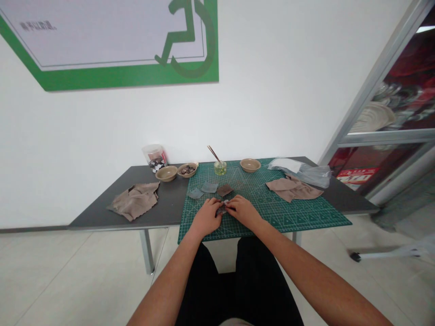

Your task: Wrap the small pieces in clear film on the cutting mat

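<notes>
Near the front edge of the green cutting mat [272, 213], my left hand [208, 217] and my right hand [244, 211] meet with fingertips closed together. Between them lies a small dark grey piece [221, 210], partly hidden by the fingers. A small pale piece [226, 203] shows at my right fingertips, too small to name. Just beyond the hands are a brown square sheet [224, 190] and two grey-blue ones, a nearer sheet [196, 194] and a farther sheet [210, 187], which look like sandpaper.
A glass of yellowish liquid [220, 169] holds thin sticks. Beige bowls stand at the back: left [166, 173], middle with dark pieces [182, 174], right [250, 165]. Behind is a clear jar [151, 154]. Brown cloths lie left [136, 200] and right [295, 187], beside a plastic bag [314, 174].
</notes>
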A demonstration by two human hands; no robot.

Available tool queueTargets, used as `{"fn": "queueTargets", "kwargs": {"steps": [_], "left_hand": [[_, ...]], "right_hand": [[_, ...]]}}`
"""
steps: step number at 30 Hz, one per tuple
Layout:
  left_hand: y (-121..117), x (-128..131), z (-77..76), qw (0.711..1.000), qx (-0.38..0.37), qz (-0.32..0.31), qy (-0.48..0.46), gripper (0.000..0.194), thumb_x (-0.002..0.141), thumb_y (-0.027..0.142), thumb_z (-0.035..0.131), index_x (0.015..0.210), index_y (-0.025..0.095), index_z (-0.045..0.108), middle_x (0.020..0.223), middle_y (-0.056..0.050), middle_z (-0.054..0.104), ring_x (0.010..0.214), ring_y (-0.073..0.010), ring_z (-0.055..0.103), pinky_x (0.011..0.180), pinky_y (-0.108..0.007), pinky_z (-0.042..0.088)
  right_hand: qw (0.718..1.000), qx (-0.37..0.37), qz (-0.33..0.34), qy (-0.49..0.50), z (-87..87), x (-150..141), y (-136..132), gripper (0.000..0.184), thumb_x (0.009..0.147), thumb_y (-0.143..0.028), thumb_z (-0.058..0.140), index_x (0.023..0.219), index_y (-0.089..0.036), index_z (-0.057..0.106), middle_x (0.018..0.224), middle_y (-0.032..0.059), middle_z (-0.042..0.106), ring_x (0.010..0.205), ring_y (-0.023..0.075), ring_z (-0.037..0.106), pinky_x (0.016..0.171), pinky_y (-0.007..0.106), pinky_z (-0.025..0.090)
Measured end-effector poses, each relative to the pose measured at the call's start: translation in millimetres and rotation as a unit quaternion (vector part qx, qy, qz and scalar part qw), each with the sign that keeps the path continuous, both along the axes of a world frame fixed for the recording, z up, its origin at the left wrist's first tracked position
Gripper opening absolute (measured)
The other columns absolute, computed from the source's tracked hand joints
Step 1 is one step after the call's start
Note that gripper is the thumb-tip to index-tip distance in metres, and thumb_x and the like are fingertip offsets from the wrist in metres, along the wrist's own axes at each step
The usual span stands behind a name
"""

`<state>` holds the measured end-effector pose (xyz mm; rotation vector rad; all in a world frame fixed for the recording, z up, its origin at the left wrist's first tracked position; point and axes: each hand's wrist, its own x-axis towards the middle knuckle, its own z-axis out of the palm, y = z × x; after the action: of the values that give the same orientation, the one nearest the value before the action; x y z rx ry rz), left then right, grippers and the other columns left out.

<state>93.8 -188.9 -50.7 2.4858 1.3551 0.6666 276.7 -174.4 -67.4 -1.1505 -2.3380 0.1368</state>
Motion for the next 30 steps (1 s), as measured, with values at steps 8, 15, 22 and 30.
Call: {"fn": "queueTargets", "kwargs": {"steps": [8,15,22,30], "left_hand": [[0,0,-1.3,1.0,-0.005,0.004,-0.011,0.034,0.079,0.015,0.052,0.112,0.018,0.062,0.116,-0.008,0.056,0.108,-0.0218,0.049,0.096,-0.037,0.041],[0,1,-0.4,1.0,-0.009,0.005,-0.008,0.033,0.08,0.016,0.052,0.111,0.018,0.063,0.11,-0.007,0.058,0.105,-0.0218,0.049,0.096,-0.038,0.041],[0,0,-0.1,1.0,-0.022,0.012,-0.013,0.036,0.079,0.016,0.053,0.114,0.019,0.061,0.114,-0.008,0.057,0.107,-0.0226,0.048,0.095,-0.039,0.042],[0,1,0.4,1.0,-0.009,0.01,-0.007,0.033,0.081,0.016,0.051,0.113,0.019,0.062,0.111,-0.007,0.058,0.106,-0.0219,0.048,0.096,-0.038,0.041]], "right_hand": [[1.0,-0.002,0.025,-0.014,5.2,7,-3,0.013,0.085,-0.022,0.061,0.09,-0.019,0.073,0.092,0.0048,0.071,0.088,0.0182,0.057,0.083,0.031,0.046],[0.999,0.004,0.032,-0.006,0.8,-3,-4,0.014,0.083,-0.021,0.062,0.093,-0.019,0.072,0.095,0.0052,0.071,0.09,0.0183,0.057,0.084,0.031,0.046],[1.0,-0.006,0.004,0.008,0.6,5,1,0.013,0.084,-0.021,0.062,0.09,-0.02,0.073,0.093,0.0047,0.072,0.089,0.0179,0.058,0.084,0.031,0.047],[1.0,-0.004,0.016,0.003,-0.4,-4,-6,0.015,0.084,-0.022,0.061,0.094,-0.02,0.072,0.094,0.005,0.072,0.09,0.0184,0.058,0.085,0.031,0.046]]}}
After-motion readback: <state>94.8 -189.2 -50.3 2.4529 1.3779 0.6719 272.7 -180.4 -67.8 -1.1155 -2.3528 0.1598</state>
